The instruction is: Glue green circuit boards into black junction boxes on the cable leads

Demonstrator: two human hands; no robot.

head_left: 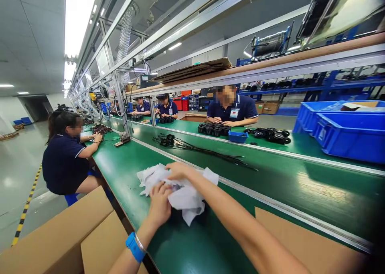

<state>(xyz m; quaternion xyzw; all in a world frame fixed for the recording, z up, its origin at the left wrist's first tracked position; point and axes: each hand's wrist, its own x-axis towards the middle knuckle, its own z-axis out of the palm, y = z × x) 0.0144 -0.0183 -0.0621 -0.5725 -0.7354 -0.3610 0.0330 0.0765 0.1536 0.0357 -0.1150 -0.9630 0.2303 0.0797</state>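
Left hand and right hand clutch white wrapping sheets.

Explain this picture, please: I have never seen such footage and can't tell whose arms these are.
No machine here: a camera worn on a person's head looks down at their own bare arms. The left hand, with a blue wristband, and the right hand rest on crumpled white sheets covering something dark on a green bench. Whether they grip is unclear. Nearby lie a cardboard box, black cables and blue bins. Other people work along the line.
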